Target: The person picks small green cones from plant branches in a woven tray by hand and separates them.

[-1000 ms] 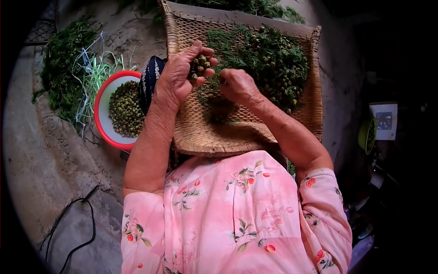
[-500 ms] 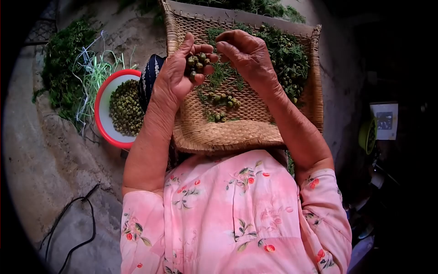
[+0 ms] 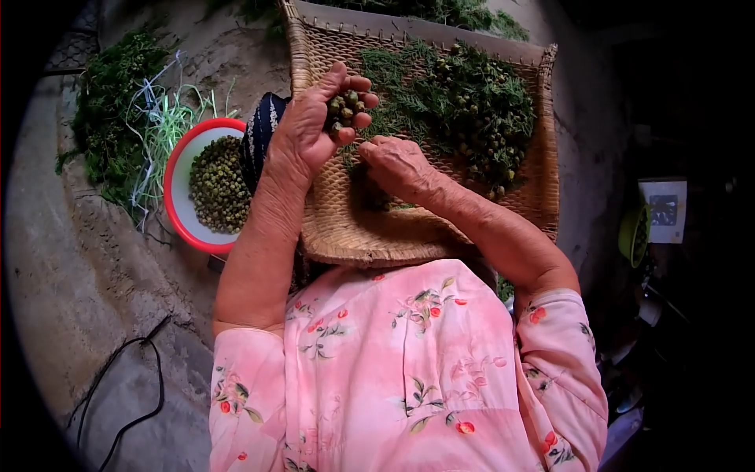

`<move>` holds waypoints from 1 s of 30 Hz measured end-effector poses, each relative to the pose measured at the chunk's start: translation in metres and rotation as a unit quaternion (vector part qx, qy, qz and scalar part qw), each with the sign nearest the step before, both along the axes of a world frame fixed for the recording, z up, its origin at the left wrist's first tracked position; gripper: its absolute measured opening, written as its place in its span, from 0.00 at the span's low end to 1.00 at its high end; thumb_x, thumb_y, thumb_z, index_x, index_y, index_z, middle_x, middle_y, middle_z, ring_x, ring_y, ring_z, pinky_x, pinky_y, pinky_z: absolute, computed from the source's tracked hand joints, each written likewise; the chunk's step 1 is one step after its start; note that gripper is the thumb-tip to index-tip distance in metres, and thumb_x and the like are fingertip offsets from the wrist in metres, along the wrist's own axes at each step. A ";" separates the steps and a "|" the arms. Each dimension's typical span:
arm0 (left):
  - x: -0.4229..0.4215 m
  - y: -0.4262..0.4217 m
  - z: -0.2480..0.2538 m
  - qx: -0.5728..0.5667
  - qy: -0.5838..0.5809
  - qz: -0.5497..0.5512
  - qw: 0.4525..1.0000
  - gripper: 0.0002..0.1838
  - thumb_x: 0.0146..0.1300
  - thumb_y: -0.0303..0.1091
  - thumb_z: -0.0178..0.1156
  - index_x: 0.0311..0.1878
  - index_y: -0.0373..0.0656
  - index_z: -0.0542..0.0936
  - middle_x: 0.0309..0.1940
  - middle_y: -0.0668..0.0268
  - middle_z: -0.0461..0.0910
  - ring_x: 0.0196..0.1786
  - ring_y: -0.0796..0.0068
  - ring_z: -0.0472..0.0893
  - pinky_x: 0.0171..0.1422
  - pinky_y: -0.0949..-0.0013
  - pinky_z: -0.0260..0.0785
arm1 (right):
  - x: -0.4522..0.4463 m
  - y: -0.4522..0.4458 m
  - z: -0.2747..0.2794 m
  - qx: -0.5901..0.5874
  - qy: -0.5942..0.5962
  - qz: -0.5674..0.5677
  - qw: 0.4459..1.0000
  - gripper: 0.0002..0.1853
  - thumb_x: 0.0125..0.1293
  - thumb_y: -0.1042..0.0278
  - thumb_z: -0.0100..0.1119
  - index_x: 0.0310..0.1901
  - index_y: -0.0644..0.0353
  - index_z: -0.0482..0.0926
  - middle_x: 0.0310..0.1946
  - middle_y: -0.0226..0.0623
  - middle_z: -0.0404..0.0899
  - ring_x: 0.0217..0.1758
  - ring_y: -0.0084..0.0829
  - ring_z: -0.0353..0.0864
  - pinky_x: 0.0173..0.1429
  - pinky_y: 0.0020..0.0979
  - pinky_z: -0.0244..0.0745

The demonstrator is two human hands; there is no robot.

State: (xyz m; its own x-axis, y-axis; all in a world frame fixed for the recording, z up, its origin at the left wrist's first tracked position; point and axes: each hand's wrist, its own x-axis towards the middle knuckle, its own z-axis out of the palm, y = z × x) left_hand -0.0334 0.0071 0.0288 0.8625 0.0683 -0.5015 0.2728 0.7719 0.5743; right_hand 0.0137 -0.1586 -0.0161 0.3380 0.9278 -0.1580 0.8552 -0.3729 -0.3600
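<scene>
My left hand [image 3: 308, 130] is cupped, palm up, around several small round green cones [image 3: 343, 112] above the left part of a woven basket tray [image 3: 338, 228]. Just to its right, my right hand [image 3: 399, 167] is closed, fingertips pressed together over the tray; whatever it may hold is hidden. Leafy green sprigs with cones [image 3: 484, 114] are heaped on the right side of the tray, and loose foliage lies behind my hands. A red-rimmed white bowl [image 3: 174, 206] left of the tray holds many picked cones [image 3: 219, 186].
Green branches [image 3: 118, 102] and pale plastic strips [image 3: 161, 141] lie on the ground at the left. Dark patterned cloth [image 3: 262, 134] sits between bowl and tray. A black cable [image 3: 149, 342] runs at the lower left. At the right are a green container [image 3: 631, 236] and a printed sheet [image 3: 664, 211].
My right hand rose over the tray, its fingers above the foliage, then came back down toward me and closed beside my left hand. The left hand kept its cones and barely moved.
</scene>
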 end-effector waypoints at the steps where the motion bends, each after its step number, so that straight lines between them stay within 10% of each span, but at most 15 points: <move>1: 0.000 0.000 0.000 0.001 -0.002 0.001 1.000 0.22 0.63 0.53 0.53 0.40 0.41 0.78 0.29 0.64 0.79 0.24 0.78 0.77 0.15 0.85 0.63 | 0.001 0.000 -0.001 0.009 0.016 -0.031 0.999 0.07 0.55 0.72 0.53 0.35 0.61 0.74 0.31 0.44 0.75 0.39 0.45 0.78 0.42 0.41 0.74; 10: 0.000 -0.003 0.002 0.031 0.014 0.010 0.999 0.24 0.63 0.56 0.51 0.40 0.42 0.77 0.28 0.64 0.79 0.23 0.78 0.78 0.16 0.84 0.66 | 0.039 0.008 0.056 0.278 0.176 -0.251 0.910 0.06 0.59 0.70 0.57 0.32 0.62 0.73 0.27 0.40 0.80 0.27 0.30 0.80 0.33 0.32 0.76; 16: -0.003 -0.006 0.012 0.036 0.020 0.042 0.998 0.23 0.62 0.56 0.54 0.41 0.42 0.76 0.29 0.67 0.78 0.25 0.75 0.78 0.17 0.84 0.62 | 0.037 0.023 0.072 0.383 0.273 -0.165 0.867 0.13 0.58 0.61 0.63 0.41 0.61 0.78 0.30 0.38 0.82 0.33 0.29 0.83 0.37 0.29 0.78; 22: -0.004 0.008 -0.003 -0.143 -0.134 0.059 0.979 0.20 0.65 0.50 0.53 0.42 0.40 0.76 0.34 0.60 0.78 0.26 0.74 0.78 0.17 0.83 0.66 | 0.044 -0.008 0.041 0.057 0.131 -0.106 0.984 0.08 0.58 0.74 0.60 0.39 0.63 0.76 0.31 0.38 0.78 0.35 0.32 0.80 0.38 0.31 0.76; 25: -0.010 0.019 -0.010 -0.273 -0.247 0.062 0.928 0.19 0.68 0.46 0.50 0.45 0.37 0.75 0.39 0.56 0.75 0.32 0.68 0.77 0.19 0.78 0.67 | 0.031 -0.027 0.015 0.013 0.073 -0.043 0.996 0.09 0.55 0.71 0.59 0.37 0.61 0.74 0.34 0.45 0.76 0.42 0.49 0.76 0.43 0.44 0.73; 30: -0.045 0.058 -0.007 -0.295 -0.299 0.133 0.898 0.19 0.67 0.45 0.51 0.46 0.37 0.77 0.43 0.53 0.74 0.35 0.68 0.73 0.23 0.77 0.67 | 0.017 -0.023 0.008 -0.043 0.049 -0.048 0.997 0.12 0.52 0.70 0.62 0.38 0.61 0.73 0.38 0.46 0.72 0.41 0.49 0.76 0.43 0.44 0.72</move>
State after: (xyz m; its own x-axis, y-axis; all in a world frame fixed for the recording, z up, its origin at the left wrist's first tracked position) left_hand -0.0780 0.0652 0.0215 0.9820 0.1866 0.0297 -0.1874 0.9819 0.0268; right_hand 0.0307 -0.1819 -0.0078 0.4030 0.8737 -0.2724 0.7764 -0.4840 -0.4038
